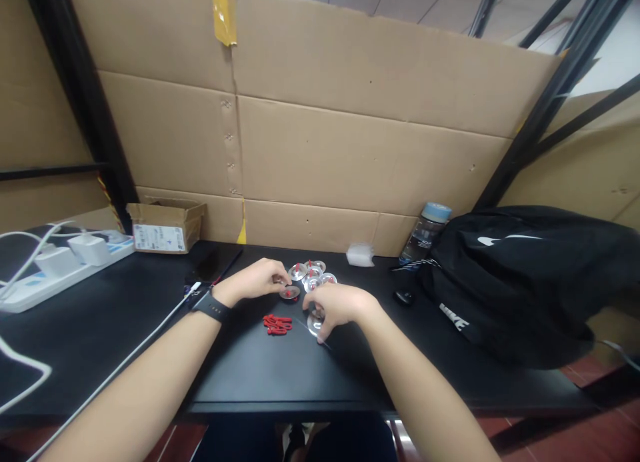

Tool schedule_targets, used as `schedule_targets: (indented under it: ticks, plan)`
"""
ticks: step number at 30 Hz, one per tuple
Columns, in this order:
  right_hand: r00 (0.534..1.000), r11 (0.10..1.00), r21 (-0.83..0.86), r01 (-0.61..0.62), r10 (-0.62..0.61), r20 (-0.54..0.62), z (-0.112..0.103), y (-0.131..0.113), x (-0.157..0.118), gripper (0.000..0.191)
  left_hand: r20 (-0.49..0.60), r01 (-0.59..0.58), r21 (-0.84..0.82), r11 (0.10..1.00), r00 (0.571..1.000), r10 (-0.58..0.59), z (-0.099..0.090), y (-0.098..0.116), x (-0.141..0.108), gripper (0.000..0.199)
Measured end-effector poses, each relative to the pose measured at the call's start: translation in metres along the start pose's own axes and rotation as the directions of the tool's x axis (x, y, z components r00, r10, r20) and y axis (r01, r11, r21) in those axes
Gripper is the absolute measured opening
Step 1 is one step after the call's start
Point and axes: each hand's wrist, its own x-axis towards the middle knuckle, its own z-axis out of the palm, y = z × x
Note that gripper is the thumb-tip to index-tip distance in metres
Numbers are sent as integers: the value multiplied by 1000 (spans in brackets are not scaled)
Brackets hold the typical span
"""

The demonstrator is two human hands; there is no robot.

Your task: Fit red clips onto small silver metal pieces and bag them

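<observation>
Between the thumb and fingers of my left hand [265,277] is the edge of a shiny finger cymbal [290,293] with a red cord at its centre. My right hand [340,307] is closed, thumb and fingers gripping another silvery finger cymbal [315,326] near the tabletop; the hand covers part of it. Just beyond both hands lies a cluster of several finger cymbals [298,271], red cord showing at their middles. A small heap of red cord loops [277,325] rests on the black table in front of my left hand.
At the left are a white power strip [120,250] with plugs and cables, and a small cardboard box [167,227]. A clear packet [360,255], a bottle [425,233], a dark mouse-like object [404,297] and a black backpack [520,282] stand to the right. Cardboard [325,162] walls the back.
</observation>
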Motion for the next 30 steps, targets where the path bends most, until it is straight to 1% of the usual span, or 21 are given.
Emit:
schedule_targets:
  ticks: [3,4,6,8,10,11,12,14,17,19,21,23,24,25,27,28,30]
  plan:
    - [1000,999,41,-10,11,-15,-3,4,-2,79,64,-78,-22,997,995,80,3,5,3,16]
    - [999,998,68,3,0,-45,-5,7,-3,77,76,-88,-27,996,993,90,4,6,5,15]
    - [985,992,104,64,-46,-165,-8,12,-5,64,79,-68,-25,997,994,70,8,8,7,13]
    - [950,987,98,130,-96,-298,-10,17,-4,44,67,-17,-15,1000,998,18,13,9,9,9]
    - [916,982,69,178,-140,-375,-10,18,-2,30,60,11,-10,1000,998,-10,17,10,11,7]
    - [903,978,59,202,-163,-398,-9,18,0,27,51,10,-15,1000,999,-9,18,10,11,7]
    - [886,973,59,225,-179,-429,-8,17,3,29,32,8,-26,1000,999,-7,18,11,11,8]
    - [832,961,90,261,-177,-527,-4,12,8,39,-33,28,-77,997,999,-31,17,12,11,10]
    - [737,932,193,307,-105,-668,2,4,18,55,-144,87,-253,963,981,-126,14,15,11,16]
    - [706,902,270,337,-52,-707,6,-1,23,56,-191,78,-380,922,968,-161,11,19,11,22]
    - [693,873,339,350,2,-721,8,-3,26,57,-215,55,-419,906,964,-158,8,23,12,27]
    - [697,861,375,344,34,-716,6,-3,25,57,-192,54,-353,934,973,-129,2,28,10,28]
    - [713,867,373,330,29,-700,4,-2,22,56,-161,58,-295,954,981,-109,-2,30,8,27]
    - [738,882,356,310,13,-674,2,-1,19,55,-117,61,-231,971,989,-90,-6,32,6,25]
    - [809,922,290,256,-40,-587,-5,4,9,52,0,60,-120,991,998,-61,-15,35,0,19]
    - [847,940,253,228,-63,-528,-8,7,4,52,67,58,-88,994,996,-52,-18,36,-3,16]
    - [914,964,198,177,-86,-397,-13,13,-5,52,184,48,-83,995,982,-32,-23,37,-8,11]
